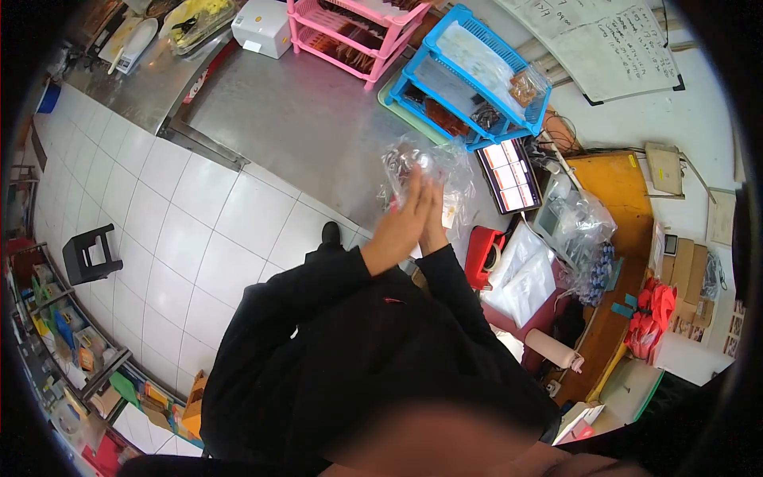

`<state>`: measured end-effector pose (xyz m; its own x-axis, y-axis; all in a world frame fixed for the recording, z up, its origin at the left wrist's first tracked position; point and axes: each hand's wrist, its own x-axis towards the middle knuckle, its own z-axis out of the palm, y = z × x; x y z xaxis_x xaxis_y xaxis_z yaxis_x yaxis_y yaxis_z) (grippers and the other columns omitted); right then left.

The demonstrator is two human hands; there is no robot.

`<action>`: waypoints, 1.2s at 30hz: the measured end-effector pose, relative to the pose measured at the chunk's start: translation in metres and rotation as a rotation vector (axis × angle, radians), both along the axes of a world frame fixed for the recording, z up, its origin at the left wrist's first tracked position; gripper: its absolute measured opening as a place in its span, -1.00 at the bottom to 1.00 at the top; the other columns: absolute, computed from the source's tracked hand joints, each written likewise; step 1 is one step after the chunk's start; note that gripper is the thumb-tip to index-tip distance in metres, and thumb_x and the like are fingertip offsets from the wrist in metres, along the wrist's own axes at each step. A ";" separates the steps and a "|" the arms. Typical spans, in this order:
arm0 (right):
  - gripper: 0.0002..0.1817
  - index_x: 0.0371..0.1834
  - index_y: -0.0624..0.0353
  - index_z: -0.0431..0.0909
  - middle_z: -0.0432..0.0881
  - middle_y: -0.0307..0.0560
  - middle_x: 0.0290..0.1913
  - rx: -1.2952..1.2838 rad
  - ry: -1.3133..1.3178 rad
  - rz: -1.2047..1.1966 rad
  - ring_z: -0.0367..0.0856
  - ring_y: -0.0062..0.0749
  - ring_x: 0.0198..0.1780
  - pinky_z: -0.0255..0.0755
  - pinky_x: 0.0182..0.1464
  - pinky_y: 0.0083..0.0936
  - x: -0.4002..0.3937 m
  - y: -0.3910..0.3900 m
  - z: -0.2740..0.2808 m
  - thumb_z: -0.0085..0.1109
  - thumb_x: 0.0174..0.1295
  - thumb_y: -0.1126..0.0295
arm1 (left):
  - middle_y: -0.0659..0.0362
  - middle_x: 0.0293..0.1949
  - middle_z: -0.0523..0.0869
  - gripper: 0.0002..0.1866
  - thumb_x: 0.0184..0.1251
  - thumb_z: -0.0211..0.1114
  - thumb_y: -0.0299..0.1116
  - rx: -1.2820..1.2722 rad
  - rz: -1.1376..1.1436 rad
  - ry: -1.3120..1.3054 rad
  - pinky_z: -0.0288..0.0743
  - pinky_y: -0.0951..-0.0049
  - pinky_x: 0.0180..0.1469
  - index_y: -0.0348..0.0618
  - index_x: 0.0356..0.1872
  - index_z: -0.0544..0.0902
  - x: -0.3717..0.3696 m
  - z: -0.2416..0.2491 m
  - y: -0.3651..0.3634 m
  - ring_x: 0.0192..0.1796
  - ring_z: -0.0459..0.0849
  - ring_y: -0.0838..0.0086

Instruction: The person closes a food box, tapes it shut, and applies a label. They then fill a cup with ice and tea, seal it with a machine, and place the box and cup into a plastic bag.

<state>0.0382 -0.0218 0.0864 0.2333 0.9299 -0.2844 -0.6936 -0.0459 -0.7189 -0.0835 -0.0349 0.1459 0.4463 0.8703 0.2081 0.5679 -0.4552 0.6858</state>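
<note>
My left hand (pixel 399 230) and my right hand (pixel 434 221) are close together at the near edge of the metal counter, fingers straight and palms turned toward each other. Crumpled clear plastic bag (pixel 457 171) film spreads around and beyond the fingertips, and the hands press on it. What lies between the palms is hidden. Something reddish and white shows through the plastic, too blurred to name. Just right of the plastic stands a tablet (pixel 509 176) with a lit screen. A red tape dispenser (pixel 482 256) is beside my right forearm.
Blue stacked trays (pixel 469 87) and a pink rack (pixel 362 40) hold packets on the metal counter (pixel 294 119). A white printer box (pixel 261 29) stands at the back. White plastic bags (pixel 520 274) lie right. A black stool (pixel 91 254) stands on the tiled floor.
</note>
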 end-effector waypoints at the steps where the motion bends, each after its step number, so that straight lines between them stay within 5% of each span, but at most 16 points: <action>1: -0.47 0.17 -0.07 0.16 0.34 -0.07 0.07 -0.027 0.002 -0.028 0.50 -0.34 -0.03 0.55 -0.14 -0.38 -0.001 0.002 0.006 0.00 0.10 0.53 | -0.07 0.41 0.17 -0.66 -0.01 0.28 -0.54 0.031 -0.150 -0.185 0.54 0.33 -0.43 -0.23 -0.11 0.57 -0.005 0.002 -0.009 -0.42 0.69 0.19; 2: -0.47 0.16 -0.07 0.17 0.34 -0.10 0.07 -0.054 0.003 -0.055 0.48 -0.34 -0.01 0.53 -0.11 -0.35 0.000 0.005 0.010 0.02 0.09 0.53 | -0.11 0.37 0.26 -0.72 0.02 0.30 -0.52 0.064 -0.299 -0.370 0.53 0.39 -0.45 -0.23 -0.16 0.61 -0.010 0.003 -0.013 -0.44 0.69 0.23; 5: -0.46 0.15 -0.07 0.19 0.33 -0.15 0.07 -0.020 -0.043 -0.050 0.46 -0.35 0.01 0.52 -0.09 -0.32 0.002 0.008 0.017 0.06 0.07 0.55 | 0.04 0.24 0.48 -0.68 0.19 0.29 -0.37 -0.217 0.020 -0.729 0.47 0.54 -0.32 -0.23 -0.03 0.61 -0.030 0.012 0.016 -0.27 0.65 0.53; 7: -0.43 0.14 -0.06 0.20 0.34 -0.19 0.01 0.055 -0.177 -0.040 0.46 -0.37 -0.03 0.51 -0.16 -0.39 -0.005 0.004 0.019 0.08 0.02 0.58 | 0.08 0.03 0.60 -0.66 0.33 0.18 -0.27 -0.034 0.354 -0.808 0.43 0.50 -0.06 -0.20 0.06 0.53 -0.037 0.034 0.054 -0.11 0.57 0.49; 11: -0.44 0.12 -0.04 0.21 0.36 -0.18 -0.03 0.044 -0.110 -0.026 0.46 -0.41 -0.09 0.44 -0.16 -0.47 -0.031 0.004 0.025 0.09 0.01 0.59 | 0.09 0.04 0.55 -0.59 0.46 0.04 -0.23 -0.400 0.133 -0.949 0.37 0.47 0.04 -0.21 0.22 0.39 -0.025 -0.032 0.079 0.00 0.49 0.48; 14: -0.44 0.12 -0.03 0.21 0.35 -0.17 -0.02 0.000 -0.127 -0.027 0.43 -0.42 -0.07 0.41 -0.10 -0.47 -0.041 -0.001 -0.001 0.10 0.01 0.59 | 0.08 0.04 0.51 -0.59 0.52 -0.08 -0.18 -0.393 0.272 -0.912 0.33 0.44 0.09 -0.23 0.21 0.37 -0.013 -0.061 0.061 0.01 0.46 0.45; 16: -0.46 0.10 -0.01 0.21 0.35 -0.17 -0.02 -0.043 -0.153 -0.075 0.39 -0.43 -0.03 0.36 -0.05 -0.50 -0.057 -0.007 -0.015 0.10 0.03 0.60 | 0.09 0.06 0.49 -0.55 0.54 -0.13 -0.11 -0.478 0.651 -1.036 0.25 0.45 0.21 -0.28 0.19 0.37 -0.003 -0.075 0.041 0.12 0.43 0.42; 21: -0.43 0.05 0.00 0.22 0.34 -0.12 -0.03 -0.125 -0.451 -0.055 0.36 -0.40 -0.01 0.32 -0.02 -0.48 -0.067 -0.006 -0.022 0.24 -0.05 0.55 | 0.02 0.02 0.48 -0.56 0.54 -0.14 -0.09 -0.592 0.608 -1.058 0.30 0.41 0.14 -0.29 0.12 0.37 -0.019 -0.116 0.030 0.06 0.45 0.39; 23: -0.39 0.05 0.01 0.24 0.34 -0.08 -0.03 -0.111 -0.597 -0.029 0.38 -0.34 -0.02 0.33 -0.02 -0.42 -0.065 0.006 -0.028 0.31 -0.10 0.48 | 0.03 0.00 0.49 -0.58 0.51 -0.08 -0.13 -0.716 0.562 -0.879 0.30 0.40 0.14 -0.27 0.14 0.38 -0.024 -0.145 0.029 0.06 0.46 0.37; 24: -0.34 0.08 -0.01 0.26 0.37 -0.02 -0.04 -0.054 -1.047 0.016 0.41 -0.22 -0.02 0.36 -0.01 -0.35 -0.058 0.013 -0.035 0.35 -0.16 0.40 | 0.03 0.00 0.49 -0.58 0.51 -0.08 -0.13 -0.718 0.565 -0.875 0.30 0.40 0.14 -0.27 0.14 0.38 -0.027 -0.172 0.027 0.06 0.46 0.37; 25: -0.27 0.12 -0.03 0.28 0.40 0.04 -0.06 0.011 -1.497 0.065 0.43 -0.10 -0.02 0.38 0.00 -0.28 -0.055 0.020 -0.043 0.40 -0.22 0.31 | 0.04 -0.01 0.50 -0.61 0.47 -0.03 -0.19 -0.423 0.610 -0.509 0.33 0.42 0.10 -0.24 0.15 0.40 -0.029 -0.203 0.023 0.02 0.49 0.38; 26: -0.27 0.12 -0.03 0.28 0.40 0.04 -0.06 0.009 -1.494 0.064 0.43 -0.10 -0.02 0.38 0.00 -0.28 -0.053 0.027 -0.051 0.40 -0.22 0.31 | 0.05 -0.02 0.51 -0.63 0.44 0.03 -0.26 -0.125 0.626 -0.142 0.36 0.43 0.07 -0.21 0.17 0.41 -0.034 -0.220 0.023 -0.02 0.52 0.39; 27: -0.22 0.13 -0.05 0.30 0.39 0.08 -0.03 -0.099 -1.576 0.258 0.41 -0.01 0.01 0.37 0.03 -0.22 -0.052 0.032 -0.059 0.43 -0.30 0.26 | 0.05 -0.02 0.51 -0.63 0.44 0.03 -0.26 -0.125 0.622 -0.139 0.36 0.43 0.07 -0.21 0.17 0.41 -0.041 -0.210 0.028 -0.02 0.52 0.39; 29: -0.14 0.18 -0.15 0.31 0.33 0.11 0.04 -0.244 -1.775 0.573 0.34 0.10 0.12 0.37 0.06 -0.13 -0.053 0.031 -0.068 0.49 -0.35 0.19 | 0.07 0.08 0.49 -0.59 0.34 0.08 -0.33 -0.714 0.381 -0.792 0.42 0.46 0.03 -0.15 0.20 0.44 -0.056 -0.198 0.034 0.04 0.53 0.42; 32: -0.09 0.23 -0.19 0.28 0.27 0.11 0.10 -0.183 -1.685 0.501 0.30 0.11 0.17 0.35 0.10 -0.12 -0.054 0.030 -0.070 0.51 -0.35 0.22 | 0.09 0.06 0.50 -0.52 0.22 0.15 -0.42 -0.940 0.166 -0.762 0.48 0.50 -0.12 -0.10 0.21 0.43 -0.070 -0.191 0.042 -0.06 0.59 0.45; 36: -0.01 0.30 -0.16 0.23 0.20 0.13 0.20 -0.081 -1.644 0.446 0.24 0.14 0.25 0.34 0.15 -0.14 -0.048 0.022 -0.073 0.53 -0.35 0.32 | 0.11 0.00 0.51 -0.44 0.12 0.20 -0.50 -0.916 0.130 -0.685 0.51 0.48 -0.23 -0.11 0.24 0.41 -0.069 -0.198 0.045 -0.13 0.62 0.47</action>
